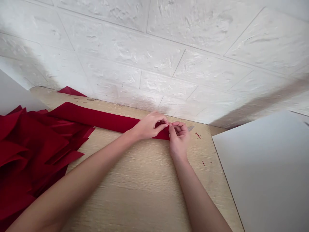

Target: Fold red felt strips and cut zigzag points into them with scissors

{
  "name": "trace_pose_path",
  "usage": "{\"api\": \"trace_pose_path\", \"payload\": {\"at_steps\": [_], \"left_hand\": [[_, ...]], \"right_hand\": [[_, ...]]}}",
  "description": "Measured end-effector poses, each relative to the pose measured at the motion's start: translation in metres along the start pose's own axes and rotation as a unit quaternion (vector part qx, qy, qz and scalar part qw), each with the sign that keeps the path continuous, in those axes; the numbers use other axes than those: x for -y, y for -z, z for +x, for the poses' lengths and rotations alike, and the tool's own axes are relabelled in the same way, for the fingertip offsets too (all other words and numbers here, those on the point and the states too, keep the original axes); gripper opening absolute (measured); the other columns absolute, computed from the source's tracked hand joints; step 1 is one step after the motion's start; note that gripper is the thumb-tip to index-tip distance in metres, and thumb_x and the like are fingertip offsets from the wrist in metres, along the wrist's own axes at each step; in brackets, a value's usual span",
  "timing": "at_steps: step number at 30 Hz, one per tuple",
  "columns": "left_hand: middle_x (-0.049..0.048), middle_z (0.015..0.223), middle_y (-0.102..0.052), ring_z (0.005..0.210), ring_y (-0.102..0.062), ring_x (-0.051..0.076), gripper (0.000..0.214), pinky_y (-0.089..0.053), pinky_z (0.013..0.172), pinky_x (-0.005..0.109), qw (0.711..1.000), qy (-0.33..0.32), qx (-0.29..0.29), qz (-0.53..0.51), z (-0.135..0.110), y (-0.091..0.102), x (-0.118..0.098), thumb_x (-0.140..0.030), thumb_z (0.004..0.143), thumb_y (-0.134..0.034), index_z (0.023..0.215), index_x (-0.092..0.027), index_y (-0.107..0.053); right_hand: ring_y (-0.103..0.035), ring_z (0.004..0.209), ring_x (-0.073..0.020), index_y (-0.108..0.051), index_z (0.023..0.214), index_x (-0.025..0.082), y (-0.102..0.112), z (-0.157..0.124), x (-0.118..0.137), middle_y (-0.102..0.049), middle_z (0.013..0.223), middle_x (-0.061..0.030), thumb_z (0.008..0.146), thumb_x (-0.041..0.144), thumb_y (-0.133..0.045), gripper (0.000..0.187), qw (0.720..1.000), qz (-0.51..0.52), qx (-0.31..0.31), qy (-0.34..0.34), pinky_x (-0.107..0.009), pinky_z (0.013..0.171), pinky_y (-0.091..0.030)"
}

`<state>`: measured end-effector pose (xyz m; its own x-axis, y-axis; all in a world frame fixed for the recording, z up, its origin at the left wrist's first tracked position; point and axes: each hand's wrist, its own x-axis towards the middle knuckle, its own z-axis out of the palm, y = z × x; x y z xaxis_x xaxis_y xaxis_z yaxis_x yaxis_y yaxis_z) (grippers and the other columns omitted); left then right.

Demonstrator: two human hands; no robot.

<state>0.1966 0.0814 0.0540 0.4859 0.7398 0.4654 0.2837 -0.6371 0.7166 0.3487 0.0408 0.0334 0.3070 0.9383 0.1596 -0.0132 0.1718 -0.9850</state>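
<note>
A long, folded strip of dark red fabric (103, 120) lies across the wooden tabletop, its right end under my hands. My left hand (152, 124) is closed in a pinch at the strip's upper edge near that end. Fingertip to fingertip with it, my right hand (179, 137) also pinches the fabric, its other fingers curled. The exact bit between the fingertips is too small to make out clearly. Just past my right hand pokes out a grey pointed tip (191, 128), perhaps of a blade; the rest is hidden behind the hand.
A heap of red fabric pieces (36, 145) covers the left side of the wooden tabletop (135, 187). Red scraps (198, 135) lie at the right. A white panel (265, 167) stands at right, another (16, 91) at left. Behind runs a white brick-patterned wall (154, 58).
</note>
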Motion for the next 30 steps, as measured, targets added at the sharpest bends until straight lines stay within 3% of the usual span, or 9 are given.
{"api": "trace_pose_path", "payload": {"at_steps": [10,14,22,25,30], "left_hand": [[0.0057,0.088,-0.069,0.088,-0.063,0.018,0.013,-0.051,0.075,0.029,0.999,0.008,-0.042,0.000,-0.003,-0.004,0.002,-0.023,0.094,-0.058,0.088,-0.018,-0.068],[0.0050,0.088,-0.070,0.087,-0.063,0.018,0.013,-0.050,0.080,0.030,0.997,-0.011,-0.065,0.027,-0.004,-0.006,0.006,-0.022,0.095,-0.060,0.089,-0.018,-0.070],[0.0025,0.088,-0.076,0.085,-0.064,0.018,0.013,-0.051,0.084,0.033,0.994,-0.023,-0.095,0.054,-0.005,-0.009,0.012,-0.022,0.095,-0.064,0.089,-0.020,-0.076],[0.0008,0.089,-0.079,0.084,-0.067,0.018,0.012,-0.052,0.085,0.033,0.994,-0.003,-0.098,0.039,-0.005,-0.010,0.011,-0.023,0.093,-0.068,0.087,-0.022,-0.078],[0.0010,0.088,-0.078,0.081,-0.071,0.016,0.008,-0.056,0.075,0.026,0.989,0.089,-0.118,-0.025,-0.005,-0.009,0.007,-0.023,0.084,-0.078,0.092,-0.021,-0.078]], "right_hand": [[-0.074,0.086,-0.0196,-0.057,0.091,0.025,0.001,0.001,-0.001,-0.078,0.086,-0.0025,0.077,0.036,-0.073,0.024,1.000,0.030,0.005,-0.004,-0.038,0.088,-0.057],[-0.075,0.088,-0.0195,-0.056,0.090,0.025,0.001,0.001,-0.003,-0.078,0.087,-0.0027,0.077,0.034,-0.074,0.024,0.999,0.033,0.001,-0.003,-0.038,0.090,-0.057],[-0.073,0.082,-0.0179,-0.059,0.090,0.024,0.002,0.002,-0.006,-0.076,0.084,-0.0015,0.077,0.034,-0.075,0.023,1.000,0.022,-0.005,0.013,-0.035,0.083,-0.058],[-0.073,0.080,-0.0181,-0.058,0.089,0.024,0.001,0.002,-0.007,-0.076,0.083,-0.0014,0.077,0.035,-0.075,0.024,1.000,0.021,-0.005,0.019,-0.035,0.080,-0.059],[-0.075,0.087,-0.0200,-0.055,0.089,0.025,0.001,0.001,-0.008,-0.078,0.088,-0.0036,0.079,0.033,-0.074,0.023,0.999,0.028,0.007,0.023,-0.037,0.086,-0.059]]}}
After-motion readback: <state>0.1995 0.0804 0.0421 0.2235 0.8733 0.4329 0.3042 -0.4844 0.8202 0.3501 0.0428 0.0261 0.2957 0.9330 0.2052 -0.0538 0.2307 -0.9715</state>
